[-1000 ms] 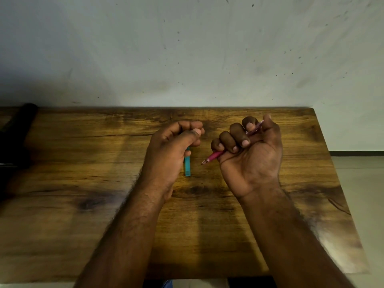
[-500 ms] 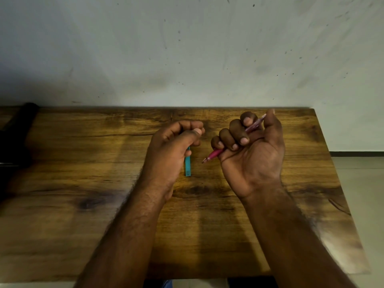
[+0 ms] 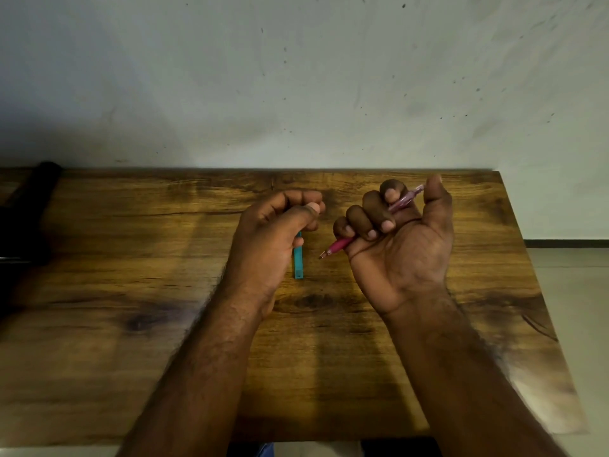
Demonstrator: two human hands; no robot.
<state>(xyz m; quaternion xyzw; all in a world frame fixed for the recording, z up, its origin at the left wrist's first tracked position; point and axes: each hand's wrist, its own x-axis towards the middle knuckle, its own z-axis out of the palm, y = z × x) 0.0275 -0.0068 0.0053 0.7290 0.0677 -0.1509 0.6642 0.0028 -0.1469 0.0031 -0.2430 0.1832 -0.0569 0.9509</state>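
My right hand (image 3: 400, 245) is turned palm up over the wooden table (image 3: 138, 258), its fingers curled round a pink pen (image 3: 339, 246). The pen's tip points down-left and its pale back end sticks out between forefinger and thumb. My left hand (image 3: 273, 239) is curled into a fist and grips a teal pen cap (image 3: 298, 260), which juts out below the thumb toward me. The two hands are a short gap apart, with the pen tip close to the cap.
A dark cylindrical object (image 3: 31, 206) lies at the table's left edge. A pale wall rises right behind the table. The table's right edge (image 3: 527, 258) drops to a light floor.
My right hand has rolled a little more palm up and its thumb has lifted off the pen. The left hand and teal cap have stayed put.
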